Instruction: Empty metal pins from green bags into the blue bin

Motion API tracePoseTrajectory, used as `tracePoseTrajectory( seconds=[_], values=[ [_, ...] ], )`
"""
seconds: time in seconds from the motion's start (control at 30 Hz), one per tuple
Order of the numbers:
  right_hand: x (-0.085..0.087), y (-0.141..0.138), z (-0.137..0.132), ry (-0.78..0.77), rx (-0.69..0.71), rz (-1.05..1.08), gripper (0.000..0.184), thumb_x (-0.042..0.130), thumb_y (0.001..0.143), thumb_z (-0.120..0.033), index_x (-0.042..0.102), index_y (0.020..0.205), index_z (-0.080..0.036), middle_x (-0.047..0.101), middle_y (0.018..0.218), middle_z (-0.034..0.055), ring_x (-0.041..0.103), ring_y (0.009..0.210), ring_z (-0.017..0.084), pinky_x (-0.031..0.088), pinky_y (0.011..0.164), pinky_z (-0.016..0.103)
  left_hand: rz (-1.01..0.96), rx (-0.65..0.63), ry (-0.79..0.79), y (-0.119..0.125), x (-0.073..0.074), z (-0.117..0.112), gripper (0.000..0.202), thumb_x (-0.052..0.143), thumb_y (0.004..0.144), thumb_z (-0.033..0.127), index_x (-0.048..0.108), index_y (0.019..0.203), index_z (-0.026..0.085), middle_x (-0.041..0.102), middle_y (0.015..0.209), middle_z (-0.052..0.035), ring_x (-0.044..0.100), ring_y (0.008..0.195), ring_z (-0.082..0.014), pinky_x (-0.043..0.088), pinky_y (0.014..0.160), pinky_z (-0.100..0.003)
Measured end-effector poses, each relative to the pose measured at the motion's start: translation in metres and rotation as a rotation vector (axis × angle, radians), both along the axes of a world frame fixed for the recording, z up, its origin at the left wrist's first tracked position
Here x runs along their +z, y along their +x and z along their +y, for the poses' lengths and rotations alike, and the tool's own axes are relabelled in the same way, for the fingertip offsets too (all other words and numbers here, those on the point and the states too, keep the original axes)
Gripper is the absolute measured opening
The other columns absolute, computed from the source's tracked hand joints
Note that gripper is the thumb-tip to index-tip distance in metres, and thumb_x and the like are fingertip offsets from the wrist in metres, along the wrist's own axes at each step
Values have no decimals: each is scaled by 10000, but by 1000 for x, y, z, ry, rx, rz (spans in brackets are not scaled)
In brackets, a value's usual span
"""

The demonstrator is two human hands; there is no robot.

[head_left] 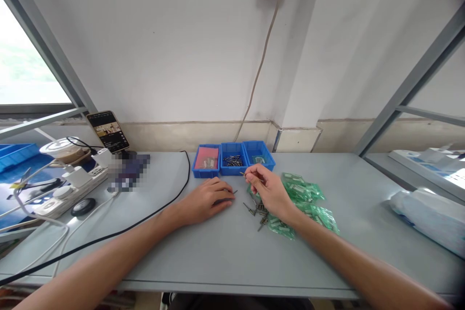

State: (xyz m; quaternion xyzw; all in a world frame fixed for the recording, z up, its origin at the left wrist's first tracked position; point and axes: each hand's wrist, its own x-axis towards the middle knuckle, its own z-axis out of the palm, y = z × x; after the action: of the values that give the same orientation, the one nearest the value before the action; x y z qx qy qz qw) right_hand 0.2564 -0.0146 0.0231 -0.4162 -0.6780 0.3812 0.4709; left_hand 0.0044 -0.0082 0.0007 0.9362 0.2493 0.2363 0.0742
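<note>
My left hand [210, 199] rests low over the table, its fingers curled around a thin metal pin whose tip pokes out beyond the fingertips. Between thumb and forefinger, my right hand [267, 189] pinches a small brass-coloured metal pin [242, 173], held just in front of the blue bins. Loose metal pins [260, 209] lie in a small heap under and beside the right hand. Green plastic bags [300, 189] with small parts inside spread to its right. Dark metal pins [232, 161] fill part of the middle blue bin [235, 171].
The left blue bin [205, 173] contains a pink sheet and small parts; the right blue bin [267, 162] has a few parts. A black cable [145, 219] crosses the left side. Further left are a phone [108, 131], a power strip [60, 198] and a cup. A soft white pack [430, 215] lies right.
</note>
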Motion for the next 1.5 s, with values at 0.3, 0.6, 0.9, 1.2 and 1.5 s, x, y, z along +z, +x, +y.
tracePoseTrajectory(
  seconds=[0.3, 0.6, 0.9, 1.2, 1.5],
  values=[
    [-1, 1, 4, -318, 122, 295, 415, 679, 936, -623, 619, 904, -214, 527, 726, -48, 444, 543, 93, 366, 510, 240, 15, -1, -14, 0, 2, -1, 260, 533, 1097, 314, 718, 1255, 221, 701, 1261, -84, 604, 1148, -226, 480, 1045, -391],
    [7, -3, 1, -381, 136, 361, 387, 752, 888, -566, 586, 867, -216, 572, 811, -11, 511, 627, 122, 443, 575, 267, 14, 4, -18, 0, 1, 0, 264, 531, 1097, 325, 722, 1250, 227, 703, 1254, -75, 606, 1143, -222, 487, 1039, -383],
    [-5, 5, 5, 118, -132, -274, 150, 589, 993, -389, 564, 929, -255, 636, 788, -6, 588, 710, 190, 443, 664, 319, -7, 1, -15, -1, 0, 0, 268, 526, 1097, 325, 723, 1249, 228, 703, 1248, -89, 619, 1139, -228, 501, 1031, -387],
    [-5, 6, 7, 165, -117, -414, 123, 540, 1016, -344, 533, 923, -264, 675, 823, 9, 618, 748, 216, 431, 667, 327, -3, 6, -3, 0, 0, -1, 267, 523, 1096, 328, 722, 1246, 230, 701, 1247, -87, 622, 1139, -228, 499, 1031, -387],
    [-9, 7, 11, 108, -114, -294, 153, 567, 1025, -408, 558, 969, -265, 633, 767, -16, 594, 699, 197, 437, 666, 323, -3, 9, -6, -1, -1, 0, 257, 537, 1092, 331, 721, 1243, 236, 703, 1252, -75, 623, 1141, -222, 489, 1037, -379]
  ],
)
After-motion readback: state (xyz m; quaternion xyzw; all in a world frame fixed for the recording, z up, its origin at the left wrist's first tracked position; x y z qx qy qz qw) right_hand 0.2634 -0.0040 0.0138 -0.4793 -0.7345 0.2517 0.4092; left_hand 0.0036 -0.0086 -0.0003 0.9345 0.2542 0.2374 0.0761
